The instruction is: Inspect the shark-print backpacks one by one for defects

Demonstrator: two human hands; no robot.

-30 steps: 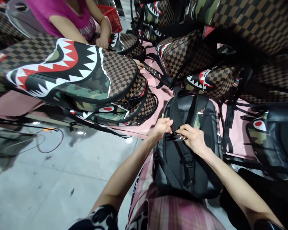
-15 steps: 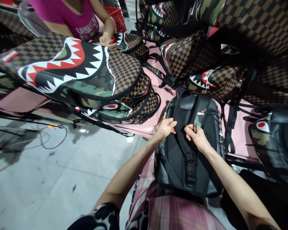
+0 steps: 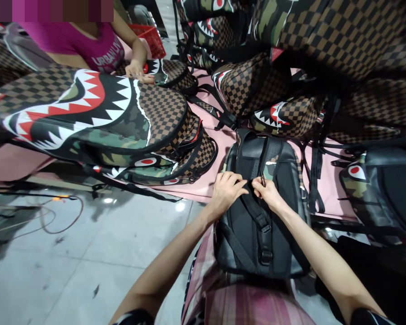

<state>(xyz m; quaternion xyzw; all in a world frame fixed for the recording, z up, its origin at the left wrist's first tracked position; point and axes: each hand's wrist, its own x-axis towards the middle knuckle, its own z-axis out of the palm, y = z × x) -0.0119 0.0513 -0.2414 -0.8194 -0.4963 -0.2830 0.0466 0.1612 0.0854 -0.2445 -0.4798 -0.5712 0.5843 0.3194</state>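
Right of centre in the head view, your black-backed backpack [image 3: 277,234] lies with its strap side up, on the pink counter [image 3: 223,144], its lower end reaching over the plaid cloth [image 3: 253,302] at bottom centre. A second ago, the blades of the snips [image 3: 263,180] lay out across the shoulder strap [image 3: 252,205]; now the tool stands up, mostly hidden, from your right hand [image 3: 267,192], whose fingers are curled around it. Your left hand [image 3: 225,192] has changed too: half a second ago its fingertips were bunched at the strap's edge, and now it is flatter, with the fingers spread over that edge. You cannot tell whether it pinches anything. Judging by this, you are handling the strap rather than cutting, with the blades kept aside.

The backpack's top handle [image 3: 245,133] points to the top of the frame and its base towards you, so its long axis runs nearly up and down the frame. At left, the shark-mouth backpack [image 3: 162,106] lies roughly crosswise to it, well apart from your right hand.
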